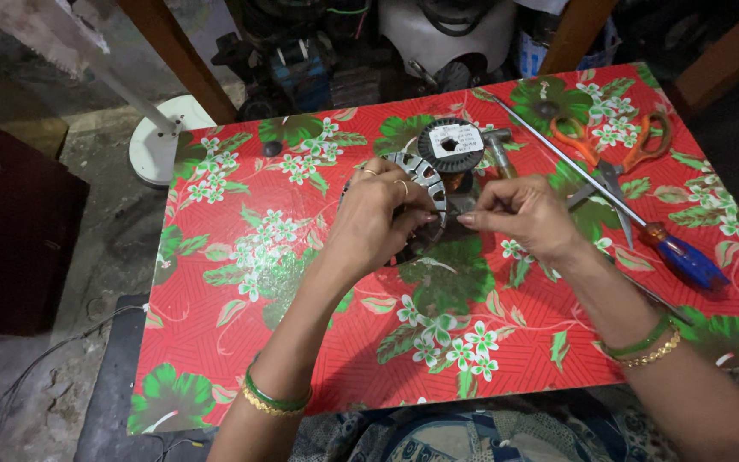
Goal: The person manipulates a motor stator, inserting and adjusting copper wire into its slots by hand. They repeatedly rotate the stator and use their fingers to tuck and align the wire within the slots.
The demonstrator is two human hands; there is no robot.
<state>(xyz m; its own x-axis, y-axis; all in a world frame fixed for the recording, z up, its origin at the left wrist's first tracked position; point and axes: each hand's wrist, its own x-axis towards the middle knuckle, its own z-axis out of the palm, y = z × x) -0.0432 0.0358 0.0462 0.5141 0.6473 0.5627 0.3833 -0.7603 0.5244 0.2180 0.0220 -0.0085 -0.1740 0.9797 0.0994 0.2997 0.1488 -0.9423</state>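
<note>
The person's left hand [378, 218] curled over the round, slotted grey metal stator core [421, 184], fingers closed on its rim, holding it near the middle of the red surface with its green-and-white flower print [241, 342]. The right hand [519, 214] sat just to the core's 3 o'clock, thumb and forefinger pinched together on something too fine for me to make out, perhaps a strand of wire.

At the core's 12 o'clock, touching or nearly so, lay a dark spool with a white label [451, 145]. Further out at 2 o'clock were orange-handled scissors [613, 150], and a long screwdriver with a red and blue handle [643, 231] ran from 1 o'clock down to 4 o'clock.

To my eye the work wanted a steady left grip so the core could not rock, and a short, light pinch from the right, kept close to the slot.
</note>
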